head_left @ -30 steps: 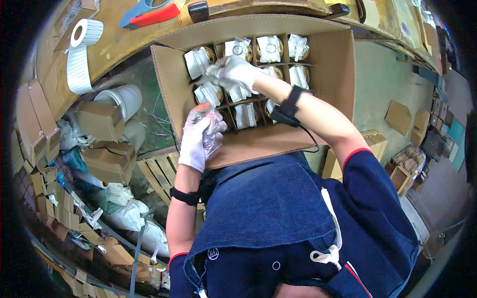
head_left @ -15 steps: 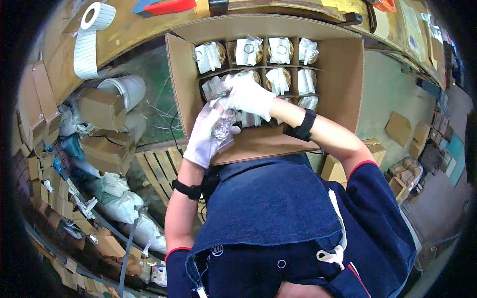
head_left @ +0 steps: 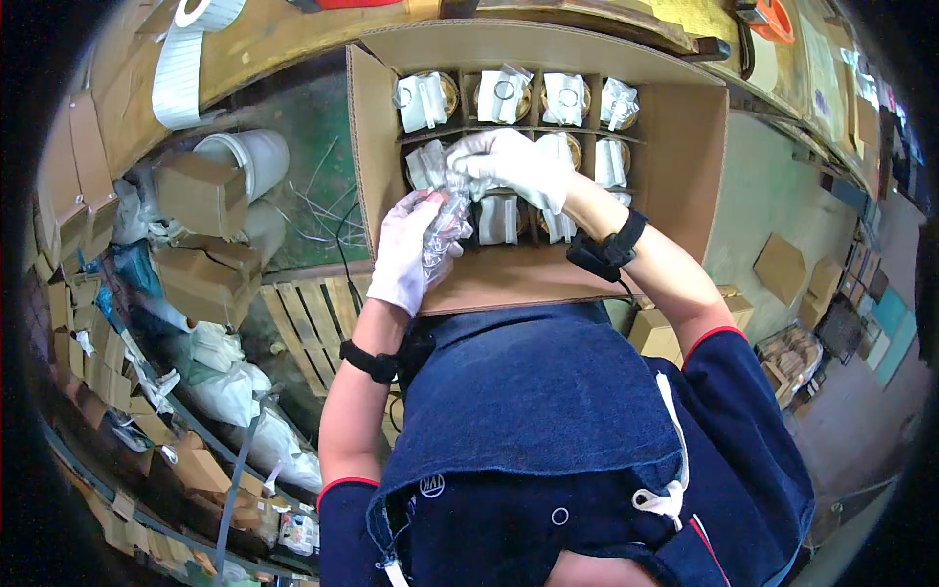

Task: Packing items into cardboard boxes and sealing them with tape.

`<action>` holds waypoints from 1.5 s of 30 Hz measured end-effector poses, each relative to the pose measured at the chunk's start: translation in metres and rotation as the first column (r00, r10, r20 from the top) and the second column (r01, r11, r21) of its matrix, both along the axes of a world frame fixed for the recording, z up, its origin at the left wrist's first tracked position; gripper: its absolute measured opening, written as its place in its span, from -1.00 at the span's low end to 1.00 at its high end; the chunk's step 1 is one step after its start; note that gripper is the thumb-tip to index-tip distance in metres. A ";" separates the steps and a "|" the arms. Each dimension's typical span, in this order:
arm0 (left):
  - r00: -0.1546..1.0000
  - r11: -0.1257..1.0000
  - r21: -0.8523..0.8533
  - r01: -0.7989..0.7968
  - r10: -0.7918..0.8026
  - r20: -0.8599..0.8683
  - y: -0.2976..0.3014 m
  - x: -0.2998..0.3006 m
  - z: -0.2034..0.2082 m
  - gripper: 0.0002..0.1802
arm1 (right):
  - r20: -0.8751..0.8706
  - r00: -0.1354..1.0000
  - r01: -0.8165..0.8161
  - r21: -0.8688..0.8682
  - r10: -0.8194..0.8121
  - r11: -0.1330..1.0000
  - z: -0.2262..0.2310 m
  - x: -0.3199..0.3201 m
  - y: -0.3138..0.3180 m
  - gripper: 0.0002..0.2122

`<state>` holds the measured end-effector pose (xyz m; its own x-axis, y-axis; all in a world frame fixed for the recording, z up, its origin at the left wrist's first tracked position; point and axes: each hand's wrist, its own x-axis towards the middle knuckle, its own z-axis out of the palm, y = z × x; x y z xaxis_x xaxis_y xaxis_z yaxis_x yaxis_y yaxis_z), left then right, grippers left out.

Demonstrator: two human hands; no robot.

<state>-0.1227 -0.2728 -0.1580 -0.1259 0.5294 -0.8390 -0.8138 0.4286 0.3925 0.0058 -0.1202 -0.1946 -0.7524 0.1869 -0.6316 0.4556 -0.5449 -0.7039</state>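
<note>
White gloves cover both my hands. My left hand (head_left: 401,252) is closed around a bunch of crinkled clear plastic bags (head_left: 445,233) over the left near part of an open cardboard box (head_left: 675,186). Just above it, my right hand (head_left: 518,168) has its fingertips pinched together at the top of that bunch. Inside the box, dividers form rows of cells. Round gold-coloured things sit in them, several topped with a white packet (head_left: 423,103) in clear plastic. A dark ring (head_left: 504,90) shows on one packet. My hands hide some cells at the left.
A wooden workbench (head_left: 264,59) runs behind the box, with a roll of white labels (head_left: 181,83) and an orange-handled tool (head_left: 773,20). At the left stand a white bucket (head_left: 259,161), cartons (head_left: 201,201) and a wooden pallet (head_left: 303,328). More cartons (head_left: 782,264) lie at the right.
My right fingertips have moved a little right, off a white packet in the left cell of the second row and onto the plastic bunch. That packet now lies in its cell. The view has shifted slightly.
</note>
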 end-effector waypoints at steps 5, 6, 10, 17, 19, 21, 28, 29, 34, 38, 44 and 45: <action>0.989 0.990 -0.016 0.142 -0.143 -0.036 -0.006 0.005 -0.002 -0.73 | -0.067 0.977 0.195 -0.094 -0.202 0.976 -0.019 -0.006 0.003 -0.70; 0.989 0.990 -0.018 0.143 -0.144 -0.036 -0.006 0.006 0.001 -0.73 | -0.118 0.978 0.160 -0.122 -0.174 0.980 -0.019 -0.009 0.002 -0.66; 0.984 0.987 0.034 0.157 -0.153 -0.090 -0.001 0.004 0.012 -0.64 | -0.179 0.979 0.126 0.148 -0.099 0.981 -0.005 -0.015 -0.002 -0.52; 0.991 0.983 0.155 0.103 -0.089 -0.097 0.002 0.005 0.007 -0.55 | -0.134 0.988 0.090 0.062 -0.081 0.994 -0.012 0.011 0.005 -0.52; 0.992 0.991 0.121 0.060 -0.046 -0.114 0.003 0.010 0.009 -0.60 | -0.116 0.990 0.075 0.004 -0.074 0.997 0.008 0.007 0.001 -0.53; 0.991 0.996 0.089 0.022 -0.010 -0.132 0.002 0.010 0.008 -0.64 | -0.082 0.997 0.016 0.134 -0.005 0.991 0.019 -0.001 -0.003 -0.56; 0.977 0.990 0.046 0.135 -0.125 -0.171 -0.005 0.005 0.000 -0.80 | 0.078 0.996 -0.077 0.486 0.045 0.871 0.006 0.009 0.006 -0.74; 0.972 0.985 -0.014 0.173 -0.173 -0.159 -0.004 0.004 0.005 -0.77 | 0.085 0.995 0.001 0.443 -0.043 0.896 0.001 0.011 0.011 -0.77; 0.977 0.980 0.144 0.140 -0.113 -0.183 0.002 0.008 0.021 -0.60 | 0.185 0.982 -0.057 0.460 -0.033 0.886 0.002 0.023 0.019 -0.82; 0.975 0.960 0.197 0.201 -0.177 -0.135 0.000 0.007 0.013 -0.58 | 0.041 0.999 -0.032 0.612 0.009 0.790 0.012 0.021 0.002 -0.69; 0.984 0.986 0.082 0.144 -0.133 -0.120 0.000 0.004 0.017 -0.76 | -0.020 0.975 -0.075 0.907 0.219 0.415 0.029 0.015 -0.003 -0.73; 0.984 0.986 0.083 0.142 -0.131 -0.120 -0.003 0.005 0.013 -0.76 | -0.004 0.988 -0.066 0.890 0.153 0.451 0.038 0.012 -0.002 -0.74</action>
